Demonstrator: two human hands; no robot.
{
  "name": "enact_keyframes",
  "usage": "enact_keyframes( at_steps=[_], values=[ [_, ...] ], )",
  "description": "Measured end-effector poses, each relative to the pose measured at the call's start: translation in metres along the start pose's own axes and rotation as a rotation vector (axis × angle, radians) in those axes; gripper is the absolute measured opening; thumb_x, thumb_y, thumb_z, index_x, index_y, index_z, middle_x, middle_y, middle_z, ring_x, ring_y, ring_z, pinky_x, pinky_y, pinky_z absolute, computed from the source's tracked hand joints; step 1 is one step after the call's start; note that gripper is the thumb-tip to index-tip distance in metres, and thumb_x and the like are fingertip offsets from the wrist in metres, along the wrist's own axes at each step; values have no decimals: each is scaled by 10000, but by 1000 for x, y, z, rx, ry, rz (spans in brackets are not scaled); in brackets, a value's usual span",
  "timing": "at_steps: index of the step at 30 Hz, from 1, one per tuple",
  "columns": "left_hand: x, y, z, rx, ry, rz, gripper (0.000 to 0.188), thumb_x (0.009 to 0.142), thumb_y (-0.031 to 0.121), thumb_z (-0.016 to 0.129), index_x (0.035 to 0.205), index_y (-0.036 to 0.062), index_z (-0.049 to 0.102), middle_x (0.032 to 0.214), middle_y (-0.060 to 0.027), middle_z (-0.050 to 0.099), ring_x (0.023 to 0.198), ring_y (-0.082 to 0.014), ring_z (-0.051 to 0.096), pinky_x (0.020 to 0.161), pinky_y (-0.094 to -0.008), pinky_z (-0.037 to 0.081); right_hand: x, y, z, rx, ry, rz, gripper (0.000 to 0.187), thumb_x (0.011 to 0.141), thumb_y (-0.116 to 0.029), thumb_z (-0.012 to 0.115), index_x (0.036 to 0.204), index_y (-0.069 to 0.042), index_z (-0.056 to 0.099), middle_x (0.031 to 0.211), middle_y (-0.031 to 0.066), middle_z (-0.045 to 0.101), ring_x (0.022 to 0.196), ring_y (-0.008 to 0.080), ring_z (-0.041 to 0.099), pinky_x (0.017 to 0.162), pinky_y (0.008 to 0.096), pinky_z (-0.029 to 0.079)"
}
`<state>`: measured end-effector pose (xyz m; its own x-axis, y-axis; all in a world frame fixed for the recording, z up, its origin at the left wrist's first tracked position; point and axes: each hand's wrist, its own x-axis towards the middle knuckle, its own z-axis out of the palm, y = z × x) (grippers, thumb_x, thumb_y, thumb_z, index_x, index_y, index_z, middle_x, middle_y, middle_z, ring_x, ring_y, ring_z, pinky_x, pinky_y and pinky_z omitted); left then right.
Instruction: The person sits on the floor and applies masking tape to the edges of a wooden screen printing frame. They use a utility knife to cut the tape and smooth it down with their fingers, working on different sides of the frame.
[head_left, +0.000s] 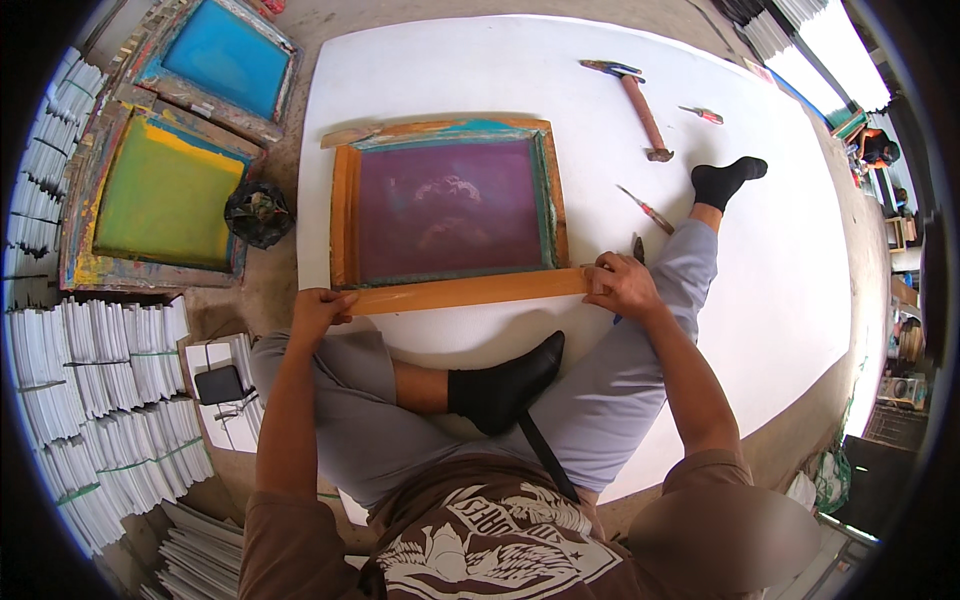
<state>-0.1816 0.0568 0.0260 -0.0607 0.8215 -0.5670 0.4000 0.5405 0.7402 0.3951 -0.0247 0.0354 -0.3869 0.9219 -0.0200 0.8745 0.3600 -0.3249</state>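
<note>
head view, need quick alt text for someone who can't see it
A seated person grips the near wooden rail of a purple-meshed screen frame, left hand at one end, right hand at the other, on a white board. A hammer lies beyond.

Frame on the board; hammer behind (to its right).
</note>
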Motion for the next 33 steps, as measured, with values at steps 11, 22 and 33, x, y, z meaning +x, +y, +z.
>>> enact_keyframes(
  at_steps=[11,22,33],
  values=[
    [9,-7,5,125,88,62,400,877,238,895,950,-127,746,773,-119,739,605,-149,704,570,-276,575,8,-9,7,-128,147,-123,316,757,-310,884,1015,-195,743,1122,15,676,1018,240,655,891,418,553],
    [20,-24,2,18,47,152,360,958,247,815,1007,-106,764,817,-108,740,664,-142,704,606,-274,542,13,-18,10,-225,99,-95,293,801,-328,844,1050,-203,755,1155,-18,671,1039,217,619,915,387,533],
    [2,1,11,187,151,97,354,951,265,814,1002,-82,765,801,-108,759,619,-139,697,602,-296,550,14,-25,12,-227,45,-49,308,824,-309,827,1113,-215,773,1152,-29,663,1092,231,612,951,415,511]
  ],
)
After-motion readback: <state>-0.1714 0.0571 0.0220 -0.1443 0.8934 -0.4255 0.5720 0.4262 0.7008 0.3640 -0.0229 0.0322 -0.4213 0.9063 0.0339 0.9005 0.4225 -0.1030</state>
